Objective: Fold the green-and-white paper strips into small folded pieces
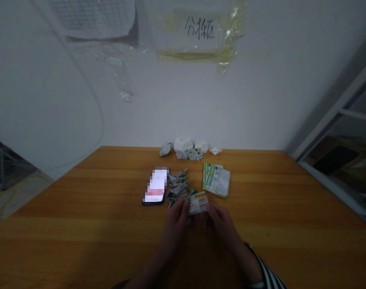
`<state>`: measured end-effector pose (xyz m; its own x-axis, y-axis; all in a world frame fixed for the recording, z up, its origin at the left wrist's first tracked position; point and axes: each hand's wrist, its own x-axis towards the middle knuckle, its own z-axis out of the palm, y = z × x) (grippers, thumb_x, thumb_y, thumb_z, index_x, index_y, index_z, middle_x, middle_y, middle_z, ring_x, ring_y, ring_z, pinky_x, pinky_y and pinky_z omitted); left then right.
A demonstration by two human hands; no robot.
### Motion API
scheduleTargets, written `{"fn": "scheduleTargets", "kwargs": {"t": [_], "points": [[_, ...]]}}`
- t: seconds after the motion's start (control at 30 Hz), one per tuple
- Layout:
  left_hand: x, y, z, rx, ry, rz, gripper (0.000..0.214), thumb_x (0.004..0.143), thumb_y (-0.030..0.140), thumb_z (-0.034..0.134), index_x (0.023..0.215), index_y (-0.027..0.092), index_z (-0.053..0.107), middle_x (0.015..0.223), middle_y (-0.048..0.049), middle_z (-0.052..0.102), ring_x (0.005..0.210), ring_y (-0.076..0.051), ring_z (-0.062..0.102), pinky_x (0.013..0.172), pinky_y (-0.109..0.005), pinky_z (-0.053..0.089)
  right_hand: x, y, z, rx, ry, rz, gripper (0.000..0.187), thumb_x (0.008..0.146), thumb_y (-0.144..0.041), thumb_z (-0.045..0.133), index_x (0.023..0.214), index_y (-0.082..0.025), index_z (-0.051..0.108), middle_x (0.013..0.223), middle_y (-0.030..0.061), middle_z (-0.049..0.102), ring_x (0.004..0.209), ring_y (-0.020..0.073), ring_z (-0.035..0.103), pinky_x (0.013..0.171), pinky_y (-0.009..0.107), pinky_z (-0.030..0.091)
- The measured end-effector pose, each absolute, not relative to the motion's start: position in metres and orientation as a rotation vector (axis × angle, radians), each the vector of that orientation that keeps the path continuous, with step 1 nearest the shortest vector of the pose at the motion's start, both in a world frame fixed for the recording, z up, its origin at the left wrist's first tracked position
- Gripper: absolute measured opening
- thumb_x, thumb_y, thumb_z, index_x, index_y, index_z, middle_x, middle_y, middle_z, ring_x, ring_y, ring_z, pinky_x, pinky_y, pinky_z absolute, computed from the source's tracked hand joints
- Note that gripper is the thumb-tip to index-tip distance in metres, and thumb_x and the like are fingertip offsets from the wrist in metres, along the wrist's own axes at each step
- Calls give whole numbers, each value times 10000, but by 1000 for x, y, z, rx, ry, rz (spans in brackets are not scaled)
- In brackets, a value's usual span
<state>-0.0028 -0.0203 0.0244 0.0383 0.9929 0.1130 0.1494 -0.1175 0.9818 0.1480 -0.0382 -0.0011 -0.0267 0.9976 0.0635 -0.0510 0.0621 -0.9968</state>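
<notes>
Paper [198, 204] between left hand [176, 218] and right hand [222, 220]

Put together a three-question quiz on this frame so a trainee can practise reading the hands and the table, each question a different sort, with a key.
1. True or false: the phone lies to the left of the flat sheets.
2. What is held between the left hand and the right hand?
A) the phone
B) a printed piece
C) a pen
3. Fill in the missing word: the white crumpled scraps lie on the table, along the edge that meets the ____.

Key:
1. True
2. B
3. wall
</notes>
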Motion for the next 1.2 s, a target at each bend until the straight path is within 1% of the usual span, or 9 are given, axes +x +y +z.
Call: {"fn": "scheduleTargets", "kwargs": {"t": [0.17,0.33,0.57,0.67,0.8,0.9,1.03,1.13,1.2], "points": [[-1,-23,23,1458,1277,1202,299,871,424,484,749,168,578,682,-9,599,647,-170,556,580,-233,445,141,-43,-4,-1034,-1177,1316,531,836,-659,444,706,-172,609,585,22,591,474,129,504,441,225,394],[3,-29,20,1510,1293,1179,309,872,432,484,731,172,575,651,-2,574,604,-157,533,562,-226,420,130,-47,-9,-1233,-1102,1146,481,809,-621,528,608,-184,556,574,21,553,532,149,488,477,241,391],[-2,-22,30,1312,1077,1026,343,808,479,575,829,143,634,713,-7,604,686,-160,555,620,-227,442,146,-40,-5,-1206,-1307,1135,555,819,-648,461,510,-188,447,476,-42,363,449,94,302,422,230,236],[-9,-15,33,1283,953,826,379,764,496,627,727,118,629,633,8,560,584,-122,504,541,-203,392,157,-38,-5,-1092,-1587,1295,558,844,-615,455,504,-172,454,480,-53,332,449,76,271,421,215,197],[-14,-11,35,1368,929,744,387,783,490,608,708,111,634,610,12,537,568,-114,474,520,-196,360,159,-38,-4,-1048,-1616,1404,533,873,-587,433,581,-155,546,504,-42,419,452,80,341,414,195,248],[-13,-13,35,1459,1000,814,380,835,471,542,719,122,640,613,8,553,579,-127,489,531,-204,366,156,-38,0,-1102,-1490,1203,438,885,-525,472,696,-157,616,568,-18,520,507,107,446,453,198,341],[-10,-17,30,1692,1124,851,372,872,422,503,710,133,673,616,-12,612,593,-148,531,545,-214,367,156,-38,3,-1213,-1341,919,274,876,-406,552,996,-197,684,770,41,689,602,159,579,541,240,446],[-8,-18,27,1804,1122,839,345,888,378,486,763,147,709,660,-29,673,621,-167,579,574,-222,387,158,-41,2,-1205,-1404,876,234,865,-355,574,995,-239,731,934,71,738,743,218,656,664,309,507],[-8,-18,27,1809,1135,842,330,886,357,485,779,151,719,682,-37,696,637,-178,603,588,-226,403,157,-42,2,-1184,-1452,866,231,870,-333,567,1001,-254,739,935,68,744,772,229,667,697,329,515]]}}
